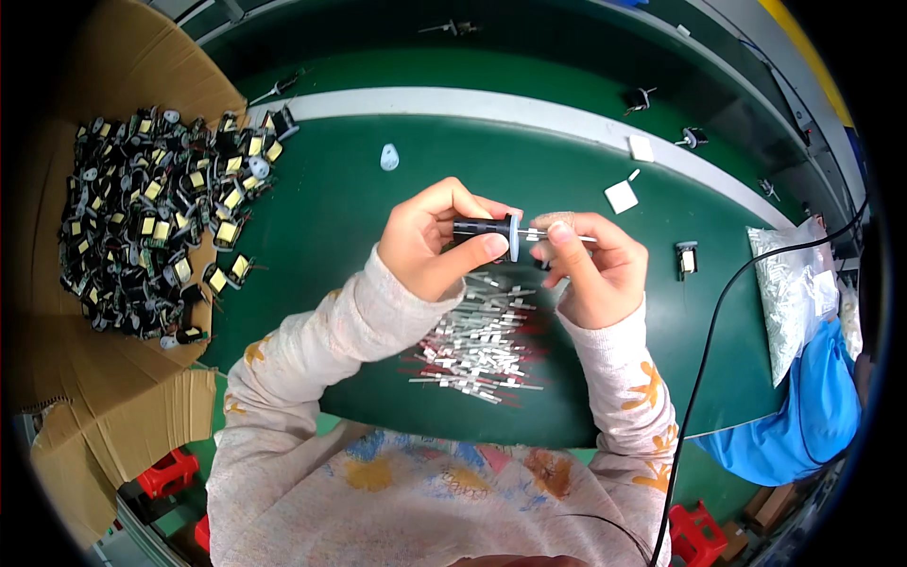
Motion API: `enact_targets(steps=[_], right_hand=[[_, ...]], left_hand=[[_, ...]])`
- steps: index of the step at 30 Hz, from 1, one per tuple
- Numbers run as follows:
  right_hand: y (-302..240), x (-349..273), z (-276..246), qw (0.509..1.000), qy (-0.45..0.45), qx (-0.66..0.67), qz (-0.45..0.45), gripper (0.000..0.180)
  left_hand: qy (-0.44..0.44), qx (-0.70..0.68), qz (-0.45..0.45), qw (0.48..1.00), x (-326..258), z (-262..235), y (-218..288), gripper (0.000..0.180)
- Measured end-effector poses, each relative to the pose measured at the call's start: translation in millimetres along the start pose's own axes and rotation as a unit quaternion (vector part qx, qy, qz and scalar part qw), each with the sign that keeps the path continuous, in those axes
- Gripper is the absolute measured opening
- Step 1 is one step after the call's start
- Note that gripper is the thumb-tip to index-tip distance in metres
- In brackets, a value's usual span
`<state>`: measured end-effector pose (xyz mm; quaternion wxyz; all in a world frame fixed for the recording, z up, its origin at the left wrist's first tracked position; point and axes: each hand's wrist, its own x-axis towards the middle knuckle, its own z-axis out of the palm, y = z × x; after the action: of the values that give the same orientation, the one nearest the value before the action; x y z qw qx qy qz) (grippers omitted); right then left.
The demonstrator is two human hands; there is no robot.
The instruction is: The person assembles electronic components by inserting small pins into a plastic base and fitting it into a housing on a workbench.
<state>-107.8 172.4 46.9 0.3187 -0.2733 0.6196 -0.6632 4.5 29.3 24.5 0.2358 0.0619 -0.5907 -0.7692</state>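
Head view: a black cylindrical part (480, 228) with a grey disc (514, 238) at its end is pinched between the thumb and fingers of the left hand (420, 241), above the green table (331, 198). A thin pale rod (535, 233) beside the disc is pinched by the right hand (605, 271); whether it is joined there cannot be told. Slender white pieces (482, 340) are heaped below, and black units (142, 217) are held in a cardboard box (104, 364) at left
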Motion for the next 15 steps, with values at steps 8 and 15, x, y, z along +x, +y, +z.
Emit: enact_targets(steps=[8, 15], right_hand=[[18.1, -6.6, -68.3, 0.967, 0.193, -0.110, -0.121, 0.043], [57.5, -25.3, -111.9, 0.905, 0.370, -0.124, -0.171, 0.045]], left_hand=[[0.154, 0.474, 0.125, 0.858, 154.7, -111.0, -51.4, 0.018], [0.014, 0.750, 0.231, 0.619, 176.9, -64.3, -55.9, 0.036]])
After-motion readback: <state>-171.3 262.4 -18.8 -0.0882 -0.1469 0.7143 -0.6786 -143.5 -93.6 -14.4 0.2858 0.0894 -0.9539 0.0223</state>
